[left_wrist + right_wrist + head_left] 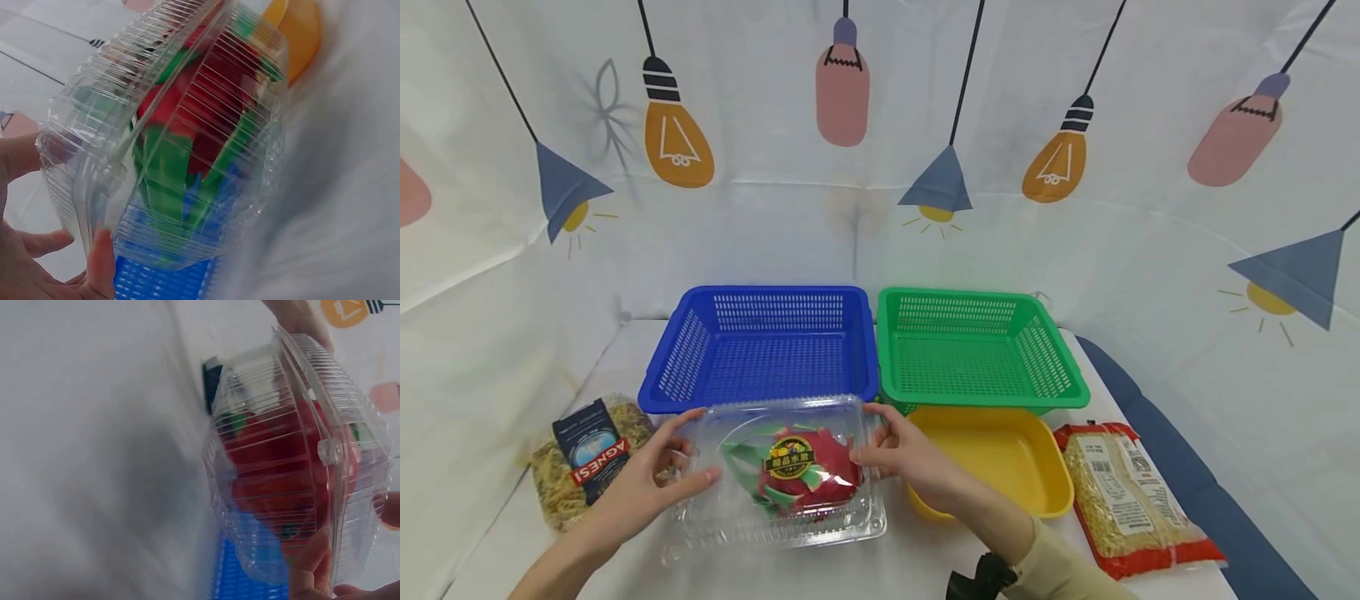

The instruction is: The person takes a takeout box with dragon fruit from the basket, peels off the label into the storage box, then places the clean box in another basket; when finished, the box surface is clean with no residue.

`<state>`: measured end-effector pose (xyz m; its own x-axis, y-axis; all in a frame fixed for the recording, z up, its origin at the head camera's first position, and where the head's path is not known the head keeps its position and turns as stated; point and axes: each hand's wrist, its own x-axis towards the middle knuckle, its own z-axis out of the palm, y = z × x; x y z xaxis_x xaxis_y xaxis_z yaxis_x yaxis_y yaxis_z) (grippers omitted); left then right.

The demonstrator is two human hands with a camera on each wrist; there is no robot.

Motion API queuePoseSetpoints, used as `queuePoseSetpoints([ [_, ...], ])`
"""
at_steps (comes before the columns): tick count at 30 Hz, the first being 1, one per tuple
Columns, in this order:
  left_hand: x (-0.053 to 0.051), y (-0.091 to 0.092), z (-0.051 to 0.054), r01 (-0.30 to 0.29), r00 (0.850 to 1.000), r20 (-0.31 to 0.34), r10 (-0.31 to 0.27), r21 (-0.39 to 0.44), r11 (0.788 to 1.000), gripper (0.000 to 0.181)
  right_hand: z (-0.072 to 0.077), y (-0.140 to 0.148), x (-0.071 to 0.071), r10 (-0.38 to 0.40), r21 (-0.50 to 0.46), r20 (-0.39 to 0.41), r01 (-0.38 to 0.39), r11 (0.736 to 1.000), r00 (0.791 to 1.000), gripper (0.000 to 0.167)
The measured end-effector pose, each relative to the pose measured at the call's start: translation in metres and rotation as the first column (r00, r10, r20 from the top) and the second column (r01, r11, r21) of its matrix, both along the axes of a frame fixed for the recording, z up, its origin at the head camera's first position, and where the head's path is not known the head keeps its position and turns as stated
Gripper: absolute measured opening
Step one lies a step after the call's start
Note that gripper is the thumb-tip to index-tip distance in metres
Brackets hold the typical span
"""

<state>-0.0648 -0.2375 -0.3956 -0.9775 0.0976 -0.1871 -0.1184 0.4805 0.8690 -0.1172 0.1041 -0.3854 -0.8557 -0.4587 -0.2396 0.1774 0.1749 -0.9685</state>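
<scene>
A clear plastic clamshell box point(715, 517) is held in front of the baskets, its two halves together. Inside lies a red dragon fruit point(842, 479) with green leaf tips, seen through the plastic. A black and gold round sticker point(789, 457) shows over the fruit. My left hand point(643, 475) grips the box's left end, thumb on the lid side. On the opposite end, my right hand point(913, 458) pinches the rim. The left wrist view shows fingertips point(101, 259) on the box's edge; the right wrist view shows the ribbed side and rim tab point(328, 452).
Behind the box stand a blue basket point(658, 375) and a green basket point(1078, 387). A yellow basin point(992, 458) sits below the green one. At left lies a bag of Agnesi pasta point(550, 479); at right, a red-edged bag of grain point(1123, 492). Beyond it is a blue chair point(1180, 442).
</scene>
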Motion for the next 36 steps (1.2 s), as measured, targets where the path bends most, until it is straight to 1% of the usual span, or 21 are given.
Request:
queuePoseSetpoints([
  [5, -0.001, 0.003, -0.016, -0.019, 0.998, 0.059, 0.019, -0.002, 1.0, 0.079, -0.015, -0.001, 0.001, -0.006, 0.031, 0.0, 0.006, 1.0, 1.0, 0.076],
  [10, -0.004, 0.004, -0.034, -0.037, 0.997, 0.063, 0.036, 0.011, 0.999, 0.079, -0.027, -0.002, 0.0, 0.009, 0.051, 0.001, -0.009, 0.999, 1.0, 0.079],
  [13, -0.004, 0.005, -0.043, -0.048, 0.997, 0.059, 0.047, 0.017, 0.999, 0.079, -0.033, -0.002, -0.001, 0.028, 0.094, -0.016, -0.026, 0.995, 0.999, 0.079],
  [18, -0.006, 0.009, -0.051, -0.078, 0.996, 0.044, 0.077, 0.016, 0.997, 0.079, -0.039, -0.004, -0.002, 0.05, 0.163, -0.061, -0.04, 0.986, 0.997, 0.081],
  [24, -0.013, 0.015, -0.058, -0.114, 0.992, 0.046, 0.116, -0.03, 0.993, 0.084, -0.047, -0.006, -0.007, 0.062, 0.228, -0.116, -0.034, 0.973, 0.991, 0.079],
  [25, -0.014, 0.016, -0.06, -0.12, 0.992, 0.04, 0.122, -0.038, 0.992, 0.085, -0.048, -0.007, -0.008, 0.062, 0.24, -0.12, -0.032, 0.97, 0.991, 0.079],
  [27, -0.015, 0.018, -0.062, -0.132, 0.991, 0.004, 0.133, -0.058, 0.99, 0.086, -0.049, -0.008, -0.008, 0.064, 0.267, -0.129, -0.028, 0.963, 0.99, 0.077],
  [28, -0.015, 0.019, -0.062, -0.138, 0.99, -0.016, 0.137, -0.068, 0.988, 0.085, -0.049, -0.008, -0.009, 0.063, 0.283, -0.147, -0.019, 0.959, 0.987, 0.076],
  [30, -0.014, 0.022, -0.064, -0.144, 0.989, -0.054, 0.139, -0.087, 0.986, 0.085, -0.048, -0.01, -0.008, 0.046, 0.305, -0.217, 0.023, 0.952, 0.975, 0.072],
  [31, -0.013, 0.023, -0.064, -0.146, 0.988, -0.072, 0.139, -0.1, 0.984, 0.086, -0.046, -0.011, -0.008, 0.03, 0.307, -0.265, 0.055, 0.95, 0.964, 0.069],
  [32, -0.013, 0.024, -0.064, -0.147, 0.987, -0.079, 0.139, -0.11, 0.983, 0.086, -0.045, -0.013, -0.008, 0.015, 0.306, -0.319, 0.088, 0.948, 0.948, 0.065],
  [34, -0.013, 0.024, -0.065, -0.147, 0.988, -0.066, 0.14, -0.119, 0.982, 0.089, -0.042, -0.017, -0.008, -0.001, 0.292, -0.427, 0.138, 0.946, 0.904, 0.054],
  [35, -0.012, 0.025, -0.064, -0.147, 0.988, -0.056, 0.141, -0.123, 0.981, 0.09, -0.04, -0.02, -0.008, 0.008, 0.289, -0.466, 0.144, 0.946, 0.885, 0.049],
  [36, -0.012, 0.025, -0.064, -0.147, 0.989, -0.047, 0.142, -0.129, 0.981, 0.091, -0.037, -0.024, -0.008, 0.03, 0.291, -0.494, 0.133, 0.947, 0.869, 0.044],
])
